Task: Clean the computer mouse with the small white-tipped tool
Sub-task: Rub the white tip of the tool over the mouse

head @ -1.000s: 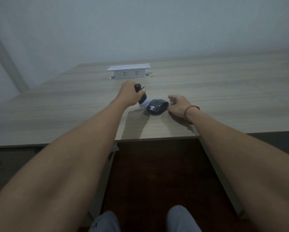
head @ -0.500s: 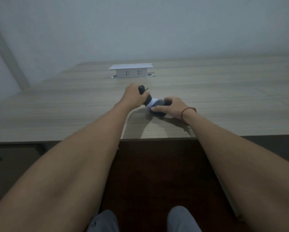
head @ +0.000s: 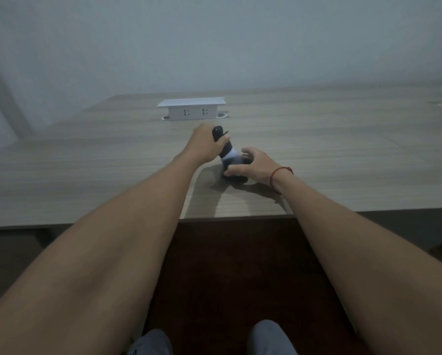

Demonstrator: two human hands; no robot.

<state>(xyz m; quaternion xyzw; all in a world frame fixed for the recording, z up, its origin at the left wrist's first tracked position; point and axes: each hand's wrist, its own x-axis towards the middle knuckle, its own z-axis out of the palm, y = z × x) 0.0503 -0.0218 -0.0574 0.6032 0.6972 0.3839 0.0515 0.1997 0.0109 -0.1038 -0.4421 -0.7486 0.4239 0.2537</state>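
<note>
A dark computer mouse (head: 234, 163) sits on the wooden desk (head: 343, 149), a little beyond its near edge. My right hand (head: 253, 166) grips it from the right, thumb on the near side and fingers curled over the far side, so most of it is covered. My left hand (head: 205, 146) is closed around a small black tool (head: 223, 143) with a white tip. The tool tilts down to the right and its white tip (head: 230, 155) rests on the mouse's top left.
A white socket box (head: 192, 108) stands raised from the desk further back, behind my hands. The desk's near edge (head: 227, 218) runs across the middle of the view, with dark floor and my knees below. A pale wall closes off the back.
My right hand moved from beside the mouse onto it and now grips it. The tool's white tip came down onto the mouse's top.
</note>
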